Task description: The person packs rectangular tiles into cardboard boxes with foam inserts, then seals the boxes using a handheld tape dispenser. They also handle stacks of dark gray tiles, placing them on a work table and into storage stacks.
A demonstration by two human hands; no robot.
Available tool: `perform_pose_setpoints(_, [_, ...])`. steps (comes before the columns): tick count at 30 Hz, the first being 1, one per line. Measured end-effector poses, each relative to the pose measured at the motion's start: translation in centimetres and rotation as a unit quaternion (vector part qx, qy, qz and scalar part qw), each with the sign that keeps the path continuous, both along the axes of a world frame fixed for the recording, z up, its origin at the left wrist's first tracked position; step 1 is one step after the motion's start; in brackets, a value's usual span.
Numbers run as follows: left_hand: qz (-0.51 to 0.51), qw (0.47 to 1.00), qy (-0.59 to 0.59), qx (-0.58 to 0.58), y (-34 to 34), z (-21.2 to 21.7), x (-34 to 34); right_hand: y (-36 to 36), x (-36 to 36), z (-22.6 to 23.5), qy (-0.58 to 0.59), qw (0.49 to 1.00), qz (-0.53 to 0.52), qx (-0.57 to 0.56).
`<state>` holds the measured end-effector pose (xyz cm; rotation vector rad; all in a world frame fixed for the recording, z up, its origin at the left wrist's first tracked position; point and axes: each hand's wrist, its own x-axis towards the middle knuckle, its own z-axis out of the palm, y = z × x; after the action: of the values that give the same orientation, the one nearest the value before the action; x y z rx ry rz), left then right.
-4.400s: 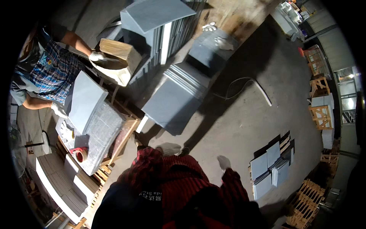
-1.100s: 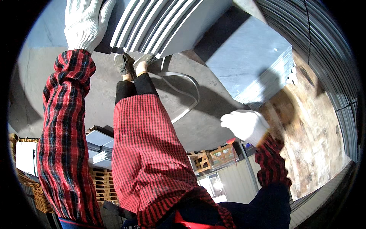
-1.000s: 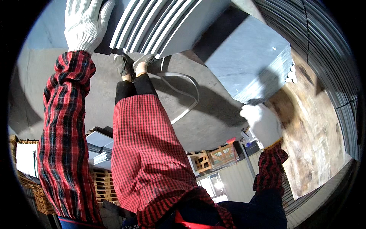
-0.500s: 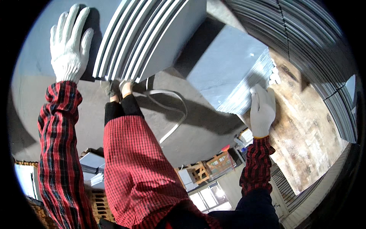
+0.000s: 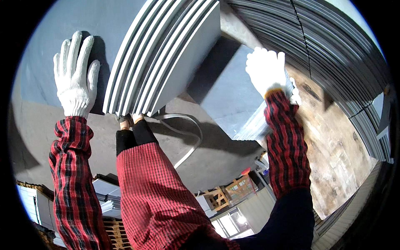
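Observation:
My left hand (image 5: 76, 79), in a white knit glove, lies flat with fingers spread on a large grey panel (image 5: 37, 83). Just right of it stands a row of grey panels with pale edges (image 5: 143, 62), side by side. My right hand (image 5: 266, 71), also gloved in white, is over a stack of grey-blue sheets (image 5: 225, 96) at the right. Its fingers look curled in, and whatever may be inside them is hidden. A small lumpy white thing (image 5: 295, 92) shows at the stack's edge, partly behind my right wrist.
A tall bank of dark grey sheets (image 5: 333, 54) fills the upper right. Below it is a stained wooden board (image 5: 333, 146). A pale strap (image 5: 193, 143) loops across the grey floor (image 5: 162, 154). Wooden crates (image 5: 216, 199) and stacked panels (image 5: 106, 187) stand toward the bottom.
My right hand has moved up and left, from the sheet stack's near edge to over its top. My left hand stays flat on the panel, while the whole view has shifted slightly.

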<state>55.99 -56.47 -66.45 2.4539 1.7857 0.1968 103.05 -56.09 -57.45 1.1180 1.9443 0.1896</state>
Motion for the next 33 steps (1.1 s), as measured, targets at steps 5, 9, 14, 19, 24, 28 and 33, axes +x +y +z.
perform_pose_setpoints(5, [0.001, 1.000, 0.004, -0.008, 0.1, -0.2, -0.2, -0.4, -2.5, -8.4, -0.141, 0.989, 0.004, -0.048])
perform_pose_setpoints(9, [-0.001, 1.000, 0.014, -0.027, 0.4, 0.2, 0.0, -8.3, -5.5, -9.8, 0.078, 0.958, 0.005, -0.275])
perform_pose_setpoints(14, [-0.003, 0.999, 0.008, -0.035, 0.3, 0.4, -0.2, -13.0, -7.9, 1.8, 0.328, 0.888, -0.164, -0.276])
perform_pose_setpoints(19, [0.003, 0.999, 0.014, -0.030, 0.5, 0.7, -0.3, -9.4, -5.6, 14.4, 0.148, 0.931, -0.333, -0.013])
perform_pose_setpoints(24, [0.000, 0.999, 0.034, -0.042, 1.1, 1.4, 0.2, -11.6, -2.7, 12.6, 0.114, 0.946, -0.284, 0.104])
perform_pose_setpoints(28, [-0.005, 1.000, 0.011, -0.025, 1.6, 0.9, 0.7, -13.0, -2.7, 7.1, 0.197, 0.907, -0.303, 0.215])
perform_pose_setpoints(33, [-0.003, 1.000, 0.002, -0.016, 1.8, 1.3, 0.8, -14.0, -3.8, 4.4, 0.124, 0.898, -0.323, 0.273])
